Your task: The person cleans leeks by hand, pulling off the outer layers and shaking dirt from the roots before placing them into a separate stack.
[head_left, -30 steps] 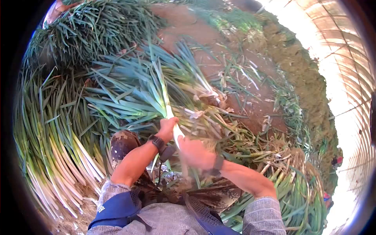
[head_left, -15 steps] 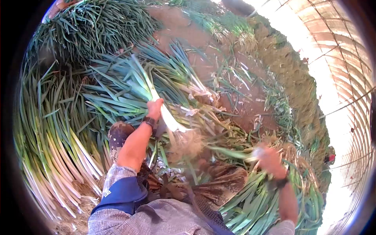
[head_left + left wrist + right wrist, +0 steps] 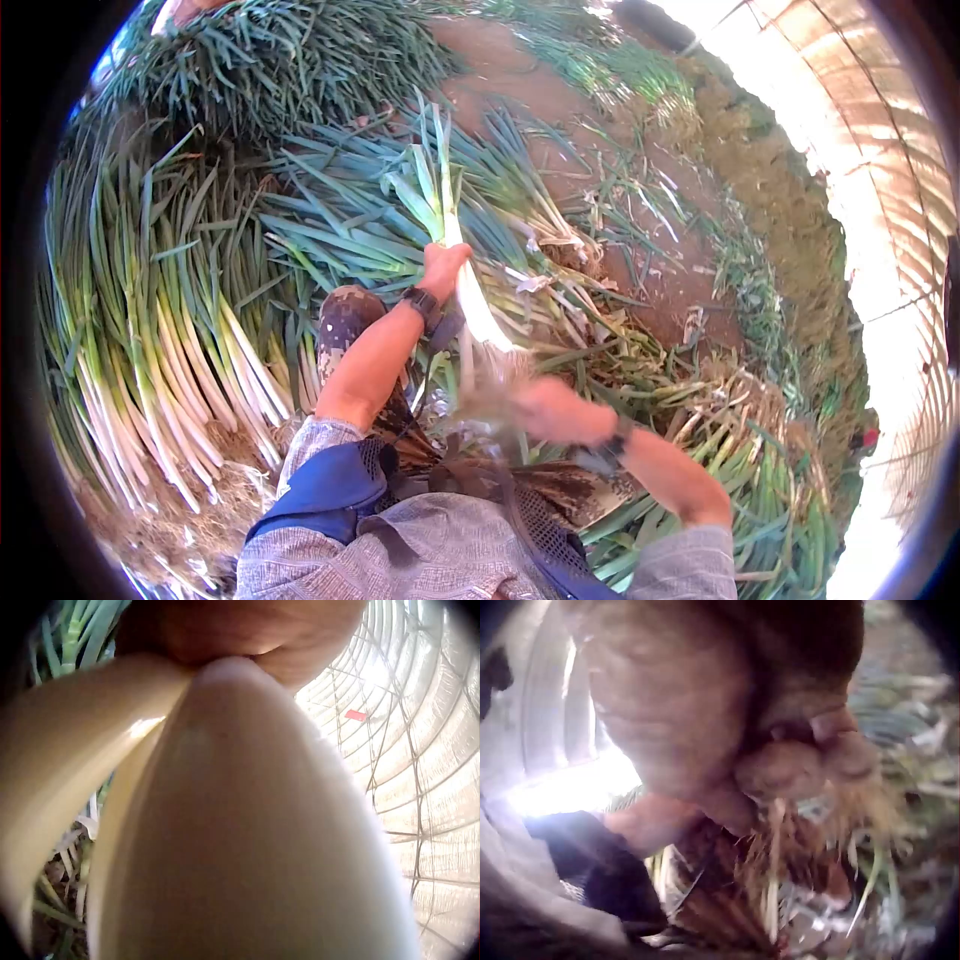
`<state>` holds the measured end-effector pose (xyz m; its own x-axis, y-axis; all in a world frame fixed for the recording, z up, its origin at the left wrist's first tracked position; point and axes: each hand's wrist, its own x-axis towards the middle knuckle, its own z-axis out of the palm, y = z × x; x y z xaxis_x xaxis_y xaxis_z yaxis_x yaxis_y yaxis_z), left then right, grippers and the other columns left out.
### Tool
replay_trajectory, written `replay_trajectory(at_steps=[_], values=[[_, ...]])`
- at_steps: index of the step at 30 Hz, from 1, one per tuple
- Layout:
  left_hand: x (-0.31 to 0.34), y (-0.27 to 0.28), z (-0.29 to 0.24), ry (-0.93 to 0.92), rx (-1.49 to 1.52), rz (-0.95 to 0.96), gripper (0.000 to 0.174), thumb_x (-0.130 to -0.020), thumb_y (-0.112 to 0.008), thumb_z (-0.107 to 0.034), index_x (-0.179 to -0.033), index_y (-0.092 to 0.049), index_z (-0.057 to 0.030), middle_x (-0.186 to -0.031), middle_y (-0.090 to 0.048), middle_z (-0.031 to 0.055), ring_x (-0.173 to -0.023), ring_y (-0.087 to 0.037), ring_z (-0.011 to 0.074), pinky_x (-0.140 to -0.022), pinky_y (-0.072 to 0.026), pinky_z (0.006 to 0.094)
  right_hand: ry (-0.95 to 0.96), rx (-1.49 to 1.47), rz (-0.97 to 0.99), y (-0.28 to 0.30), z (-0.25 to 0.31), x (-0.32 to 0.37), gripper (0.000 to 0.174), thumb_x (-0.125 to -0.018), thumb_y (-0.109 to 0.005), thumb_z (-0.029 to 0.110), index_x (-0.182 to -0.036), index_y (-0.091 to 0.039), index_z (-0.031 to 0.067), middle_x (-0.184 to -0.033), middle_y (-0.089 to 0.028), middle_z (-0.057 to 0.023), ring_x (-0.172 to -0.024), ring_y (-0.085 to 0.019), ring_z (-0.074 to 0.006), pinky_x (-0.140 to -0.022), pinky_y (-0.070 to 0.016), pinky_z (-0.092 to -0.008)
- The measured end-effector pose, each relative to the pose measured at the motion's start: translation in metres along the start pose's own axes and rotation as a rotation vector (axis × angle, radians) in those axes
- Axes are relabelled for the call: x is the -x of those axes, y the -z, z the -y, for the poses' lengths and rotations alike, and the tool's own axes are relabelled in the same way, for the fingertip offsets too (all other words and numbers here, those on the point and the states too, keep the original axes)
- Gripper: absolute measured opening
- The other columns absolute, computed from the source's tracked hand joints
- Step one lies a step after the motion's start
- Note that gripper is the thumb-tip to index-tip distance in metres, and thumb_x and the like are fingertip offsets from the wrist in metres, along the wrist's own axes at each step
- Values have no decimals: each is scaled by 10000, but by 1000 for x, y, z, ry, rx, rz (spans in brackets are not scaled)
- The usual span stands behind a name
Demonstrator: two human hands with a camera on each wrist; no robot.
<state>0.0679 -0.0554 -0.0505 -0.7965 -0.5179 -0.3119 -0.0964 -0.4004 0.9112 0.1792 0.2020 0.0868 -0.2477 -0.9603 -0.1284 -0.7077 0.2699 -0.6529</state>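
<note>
My left hand (image 3: 443,268) grips thick green onions (image 3: 478,310) around their pale stems, leaves up and roots down toward my lap. In the left wrist view the curled left hand (image 3: 247,630) is above two smooth white shafts (image 3: 251,817), which fill most of the picture. Low beside the stringy roots (image 3: 495,372) is my right hand (image 3: 560,410), blurred. The right wrist view has its fingers (image 3: 780,769) bent toward the thumb, with brown root strands (image 3: 772,862) just beneath them; I cannot tell whether they pinch any.
Rows of green onions (image 3: 170,350) with white stems lie at my left. A tall leafy heap (image 3: 280,70) stands at the back left, with more loose stalks (image 3: 540,200) on the brown ground ahead. Trimmed leaves (image 3: 700,500) pile at my right. A ribbed tunnel wall (image 3: 900,250) curves along the right.
My right hand went from the stems out to the right-hand pile with a pale green strip, then came back without it to the roots. My left hand kept its grip on the green onions.
</note>
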Motion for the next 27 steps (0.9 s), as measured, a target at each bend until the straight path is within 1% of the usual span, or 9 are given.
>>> replay_trajectory(at_steps=[3,5,7,8,11,13,19,21,27], values=[[-13,11,-5,43,29,75,355,-691,-743,-209,-752,-612,115,-715,-629,136,-575,-572,214,-533,-470,374,-279,82,367,31,15,48,272,-901,-615,242,-976,-623,-19,-906,-671,-175,-809,-661,-307,-749,-525,-375],[9,1,-11,106,-14,143,313,-758,-710,-199,-756,-629,103,-688,-625,110,-526,-581,203,-478,-455,364,-540,-166,-116,44,9,65,466,-918,-623,337,-1187,-560,-37,-1083,-662,-147,-971,-648,-256,-895,-508,-360],[40,3,-35,-50,-144,344,301,-772,-698,-203,-776,-632,90,-665,-615,99,-515,-585,194,-466,-455,350,-619,-537,-369,58,-24,55,784,-870,-671,444,-1400,-369,-49,-1302,-551,-201,-1141,-574,-259,-980,-480,-374],[46,5,-40,-65,-205,434,292,-772,-696,-210,-789,-634,75,-652,-609,93,-507,-588,194,-459,-457,342,-619,-717,-459,65,-23,39,764,-904,-639,444,-1411,-332,-37,-1283,-560,-196,-1181,-544,-283,-998,-463,-439],[92,13,-82,42,-330,585,279,-776,-685,-229,-804,-637,45,-628,-604,82,-494,-595,184,-442,-459,320,-466,-992,-539,47,-68,-21,630,-933,-616,399,-1376,-407,2,-1290,-562,-157,-1191,-530,-292,-1000,-459,-475],[136,18,-116,57,-297,712,296,-769,-708,-257,-795,-644,31,-629,-612,75,-499,-576,147,-454,-455,283,-222,-1235,-574,23,-86,-61,535,-955,-584,390,-1358,-449,64,-1270,-542,-93,-1178,-514,-216,-999,-434,-391],[207,83,-100,179,-396,885,714,-768,-738,-285,-1324,-412,20,-1195,-570,142,-988,-604,209,-837,-544,326,-149,-1699,-919,-2,10,-96,660,-896,-590,514,-1353,-416,71,-1203,-542,-132,-1089,-570,-276,-965,-482,-463],[224,110,-47,112,-577,852,757,-764,-731,-280,-1348,-355,21,-1199,-543,151,-1017,-592,246,-935,-517,377,-87,-1666,-980,-5,14,-87,659,-888,-636,456,-1358,-422,47,-1259,-546,-115,-1123,-544,-275,-1007,-429,-460],[276,110,-88,-42,-389,746,571,-758,-675,-191,-1208,-419,48,-1022,-541,132,-908,-573,219,-792,-499,344,-8,-1589,-988,28,45,-84,675,-925,-603,390,-1436,-330,43,-1391,-447,-119,-1218,-489,-260,-1040,-421,-425]])
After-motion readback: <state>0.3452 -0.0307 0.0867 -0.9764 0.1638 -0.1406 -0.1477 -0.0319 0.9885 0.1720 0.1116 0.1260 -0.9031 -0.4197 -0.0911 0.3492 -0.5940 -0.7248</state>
